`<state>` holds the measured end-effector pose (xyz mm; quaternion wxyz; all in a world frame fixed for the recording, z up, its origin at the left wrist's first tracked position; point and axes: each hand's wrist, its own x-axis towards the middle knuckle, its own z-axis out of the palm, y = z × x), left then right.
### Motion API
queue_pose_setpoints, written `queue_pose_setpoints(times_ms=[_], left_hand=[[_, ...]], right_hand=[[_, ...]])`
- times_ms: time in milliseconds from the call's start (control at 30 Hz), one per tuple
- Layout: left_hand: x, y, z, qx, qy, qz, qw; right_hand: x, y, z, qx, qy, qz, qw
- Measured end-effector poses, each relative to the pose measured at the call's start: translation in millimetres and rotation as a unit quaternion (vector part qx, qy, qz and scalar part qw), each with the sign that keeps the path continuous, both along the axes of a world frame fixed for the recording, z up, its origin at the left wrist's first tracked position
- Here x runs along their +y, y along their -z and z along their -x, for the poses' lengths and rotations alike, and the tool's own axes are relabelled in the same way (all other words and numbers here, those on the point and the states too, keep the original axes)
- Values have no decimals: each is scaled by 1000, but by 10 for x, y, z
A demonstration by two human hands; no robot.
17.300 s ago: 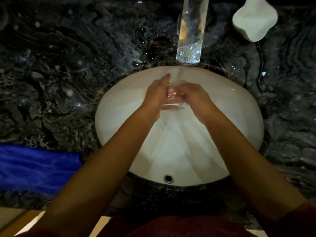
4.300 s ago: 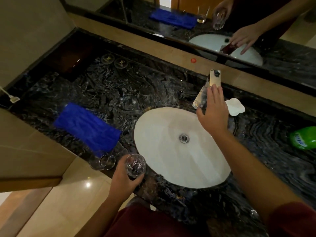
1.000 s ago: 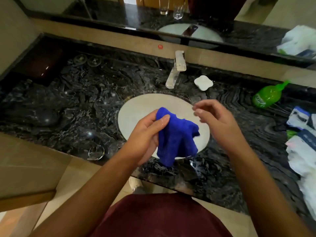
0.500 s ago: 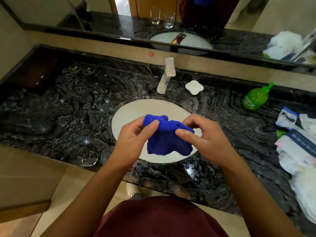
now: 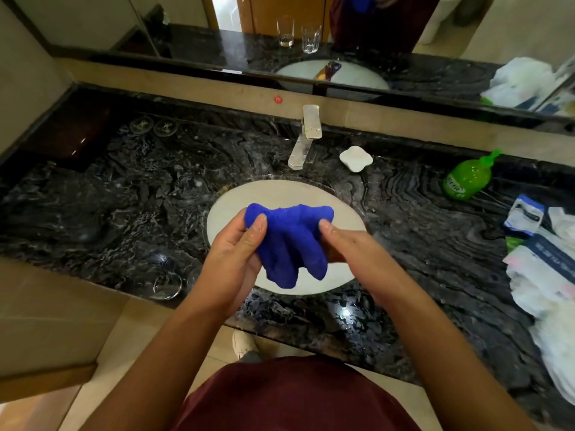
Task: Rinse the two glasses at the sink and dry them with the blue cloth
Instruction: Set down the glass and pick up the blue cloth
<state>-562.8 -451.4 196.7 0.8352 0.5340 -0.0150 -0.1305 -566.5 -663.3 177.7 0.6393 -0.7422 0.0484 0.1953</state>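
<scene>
Head view: both hands hold the blue cloth (image 5: 289, 241) bunched above the sink (image 5: 224, 209), the left hand (image 5: 233, 253) pinching its left end, the right hand (image 5: 348, 244) gripping its right side. Left of the sink, two glasses (image 5: 166, 284) stand on the worktop (image 5: 109, 197).

Head view, single: worn high, facing forward and down, close over the sink (image 5: 348, 209), table (image 5: 124, 197) and mirror (image 5: 217, 42).
</scene>
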Motion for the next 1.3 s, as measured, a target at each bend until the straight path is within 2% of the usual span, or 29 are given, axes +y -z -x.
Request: queue_pose_setpoints(times_ms=[133, 233, 300, 367, 433, 467, 533, 633, 767, 833, 900, 967, 1033, 1100, 1167, 1300], left_hand=[[39, -4, 21, -26, -37, -96, 994], [98, -17, 22, -99, -65, -218, 969], [141, 0, 4, -145, -87, -312, 935], [170, 2, -7, -179, -101, -373, 905], [167, -12, 3, -200, -88, -356, 909], [153, -27, 15, -199, -79, -325, 921], [103, -71, 34, -172, -82, -269, 944], [39, -132, 50, -101, -102, -187, 972], [4, -163, 33, -49, -81, -59, 994], [19, -177, 37, -44, -79, -72, 993], [88, -173, 65, -73, -89, -159, 981], [188, -155, 79, -124, -93, -252, 955], [270, -127, 90, -144, -96, -293, 940], [340, -89, 106, -120, -103, -289, 944], [381, -45, 123, -76, -111, -265, 955], [323, 57, 152, 45, -118, -111, 986]], right_hand=[[28, -29, -33, -109, 111, -72, 985], [-30, -84, -21, -144, 125, -121, 974], [-50, -111, 1, -181, 133, -73, 972], [-76, -95, 5, -226, 156, 22, 961], [-98, -64, -13, -240, 166, 66, 954], [-99, -42, -22, -231, 162, 49, 958], [-63, 14, -55, -178, 158, -67, 969], [23, 118, -91, -79, 140, -262, 952], [273, 270, -10, 19, 44, -331, 943], [391, 347, 65, 56, 6, -358, 932], [495, 374, 103, 62, -5, -365, 929], [556, 376, 94, 60, 34, -361, 930], [584, 375, 47, 43, 77, -333, 939], [592, 363, 23, 31, 95, -292, 951], [575, 368, 23, 42, 102, -289, 951], [555, 387, 16, 96, 70, -381, 917]])
